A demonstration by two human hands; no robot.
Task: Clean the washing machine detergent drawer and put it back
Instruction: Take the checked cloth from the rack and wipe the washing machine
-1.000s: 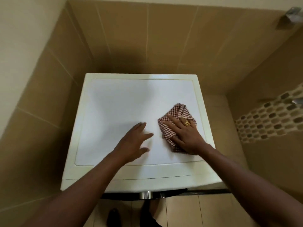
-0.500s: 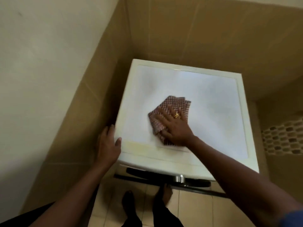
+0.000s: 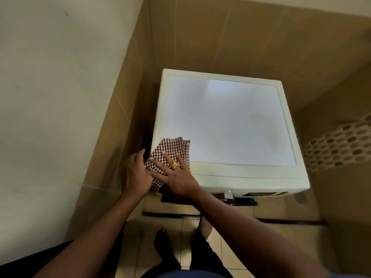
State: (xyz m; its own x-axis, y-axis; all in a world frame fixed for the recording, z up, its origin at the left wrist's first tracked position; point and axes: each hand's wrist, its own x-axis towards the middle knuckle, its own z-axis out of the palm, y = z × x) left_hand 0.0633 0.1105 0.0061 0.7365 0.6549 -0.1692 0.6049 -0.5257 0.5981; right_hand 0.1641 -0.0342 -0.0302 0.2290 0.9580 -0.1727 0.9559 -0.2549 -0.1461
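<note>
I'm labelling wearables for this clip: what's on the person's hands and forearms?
Both forearms are bare, no sleeves or watch showing. The right hand wears a gold ring on one finger; the left hand shows no jewellery.

Likely home bathroom: tiles (image 3: 220, 37), washing machine (image 3: 230, 121).

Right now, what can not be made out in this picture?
- Detergent drawer: head view, hidden below the top of the washing machine.
- Near part of the cloth: head view, covered by the right hand.
- Thumb of the left hand: head view, under the right hand.
</note>
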